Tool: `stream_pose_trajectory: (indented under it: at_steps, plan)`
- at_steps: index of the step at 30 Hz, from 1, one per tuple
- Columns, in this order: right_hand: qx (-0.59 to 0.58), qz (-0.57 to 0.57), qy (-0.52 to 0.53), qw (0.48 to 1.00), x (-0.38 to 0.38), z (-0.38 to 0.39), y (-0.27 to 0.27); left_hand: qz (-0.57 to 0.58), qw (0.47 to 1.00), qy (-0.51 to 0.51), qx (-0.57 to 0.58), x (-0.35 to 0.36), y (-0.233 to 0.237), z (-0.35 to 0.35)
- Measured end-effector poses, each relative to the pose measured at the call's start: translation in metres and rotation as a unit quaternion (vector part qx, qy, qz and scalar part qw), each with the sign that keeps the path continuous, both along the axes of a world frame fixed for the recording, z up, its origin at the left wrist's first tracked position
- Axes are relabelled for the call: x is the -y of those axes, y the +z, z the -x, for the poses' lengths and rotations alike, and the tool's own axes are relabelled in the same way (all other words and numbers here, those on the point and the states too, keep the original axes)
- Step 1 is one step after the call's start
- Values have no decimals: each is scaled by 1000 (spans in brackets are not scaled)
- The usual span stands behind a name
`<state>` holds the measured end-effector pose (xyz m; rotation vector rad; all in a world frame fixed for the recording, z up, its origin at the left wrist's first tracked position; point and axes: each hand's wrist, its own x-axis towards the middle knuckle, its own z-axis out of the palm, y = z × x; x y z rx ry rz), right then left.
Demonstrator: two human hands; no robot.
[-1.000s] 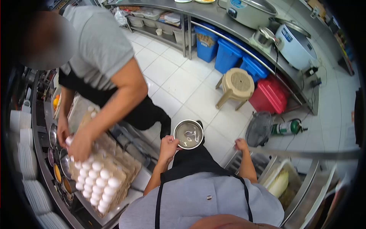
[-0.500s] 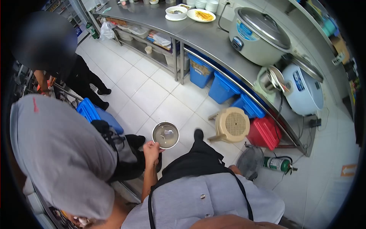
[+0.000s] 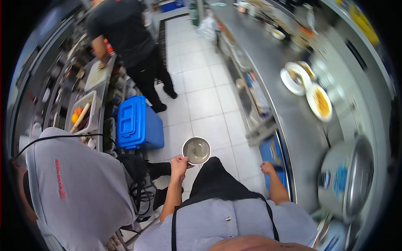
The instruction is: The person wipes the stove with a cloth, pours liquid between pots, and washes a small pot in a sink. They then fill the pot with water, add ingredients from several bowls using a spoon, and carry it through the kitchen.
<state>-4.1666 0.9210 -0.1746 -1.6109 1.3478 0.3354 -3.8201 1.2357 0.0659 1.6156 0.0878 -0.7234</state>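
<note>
A round metal bowl (image 3: 197,151) with cloudy liquid in it is held in front of my apron. My left hand (image 3: 179,167) grips it by the near left rim, thumb uppermost, and the bowl is about level. Over on the right, my right hand (image 3: 267,167) hangs by the edge of the steel counter (image 3: 272,50). Its fingers are curled in and nothing shows in them. A blue bin below the counter is behind that hand.
At my left a person in a grey shirt (image 3: 83,180) stands close. Further ahead, another person in dark clothes (image 3: 125,37) works at the left counter. A blue lidded cooler box (image 3: 140,123) is on the floor. Plates of food (image 3: 320,102) and a rice cooker (image 3: 347,180) occupy the right counter.
My view has swung right to left, now facing down the aisle between the counters. The bowl remains in my left hand. My right hand has come into clear view.
</note>
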Motion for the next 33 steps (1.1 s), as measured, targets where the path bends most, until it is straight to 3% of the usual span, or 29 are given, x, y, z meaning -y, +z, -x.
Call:
stream_pose_trajectory:
  at_steps: [2, 3, 6, 8, 11, 14, 17, 21, 25, 27, 29, 31, 33]
  plan:
    - [39, 125, 146, 981, 85, -52, -57, 13, 999, 30, -7, 26, -6, -28]
    - [44, 126, 165, 977, 108, -84, -63, 14, 999, 50, -4, 40, -9, -43]
    - [154, 178, 96, 967, 159, -179, -45, -15, 996, 91, -12, 74, -26, -98]
    - [193, -85, -102, 972, 162, -236, 0, -17, 994, 101, -27, 99, -27, -145]
    - [103, -139, -51, 984, 173, -298, 21, -30, 992, 121, -31, 140, -20, -210]
    - [74, -70, -22, 995, 202, -351, 11, -60, 994, 90, 12, 194, 12, -275]
    - [99, -32, -47, 993, 246, -409, 0, -30, 995, 97, 8, 244, 15, -348]
    - [113, -86, -99, 985, 321, -511, -10, 20, 994, 104, -3, 326, 6, -447]
    - [61, -74, -50, 994, 407, -642, -22, 12, 993, 113, -25, 400, -1, -542]
    - [122, -110, 4, 986, 455, -702, -34, -5, 990, 137, -11, 434, 10, -578]
    - [103, -116, 36, 987, 493, -789, 8, -10, 989, 149, 20, 473, 21, -630]
    - [98, -76, 100, 987, 536, -866, 9, -7, 987, 161, -10, 497, 25, -668]
    - [119, 60, 296, 946, 587, -946, -9, 0, 984, 180, -9, 519, 20, -712]
